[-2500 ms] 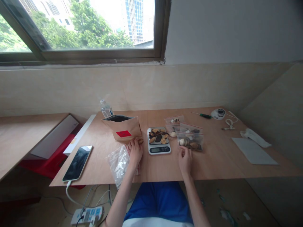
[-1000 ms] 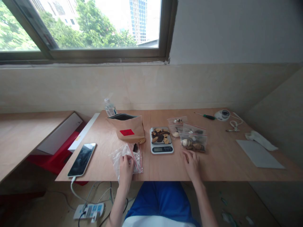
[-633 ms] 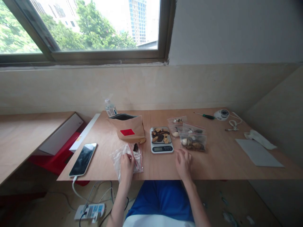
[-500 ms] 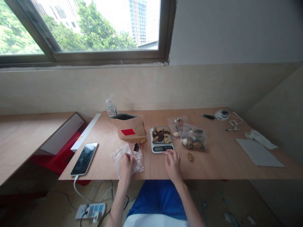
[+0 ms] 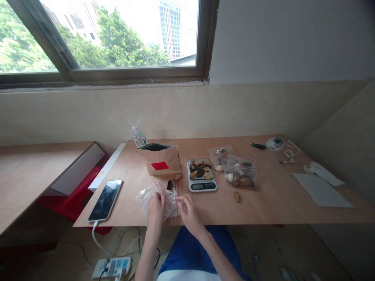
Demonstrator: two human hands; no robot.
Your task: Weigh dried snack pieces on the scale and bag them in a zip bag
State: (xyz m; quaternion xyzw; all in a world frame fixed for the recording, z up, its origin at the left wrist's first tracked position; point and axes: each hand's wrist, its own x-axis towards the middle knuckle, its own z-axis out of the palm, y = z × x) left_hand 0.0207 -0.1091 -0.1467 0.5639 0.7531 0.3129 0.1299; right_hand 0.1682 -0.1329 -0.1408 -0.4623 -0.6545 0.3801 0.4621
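Hands first: where is each, and in what state?

Left hand [image 5: 156, 210] is bunched, thumb and fingers apparently pinching the clear, crumpled plastic zip bag with red lines [image 5: 170, 205], which lies near and left of centre on the pale wood tabletop [image 5: 263, 210]. Right hand [image 5: 190, 214] meets it from the right, thumb and forefinger pinched together at the right red line

Reason for the two-point hold?

Judgement: thin film slides and folds easily, so one hand steadies it while the other controls the edge. Whether the bag is single or layered cannot be determined

Orientation?

Bag flat, mouth side probably facing right. Red lines run near to far, far ends leaning slightly left; crumpling obscures the long axis. A small dark dried piece [image 5: 169, 185] sits at the far end; in, on or under the film cannot be determined

Surrounding placement?

White digital scale [image 5: 206, 186] sits to the right, display at its near end, presumably for reading; sliced dried pieces [image 5: 200, 173] cover its platform. Brown paper pouch with a red label [image 5: 164, 155] stands upright on the far side of the bag, open mouth upward, presumably for access from above. A tan oval piece [image 5: 237, 196] lies farther right, long axis near to far
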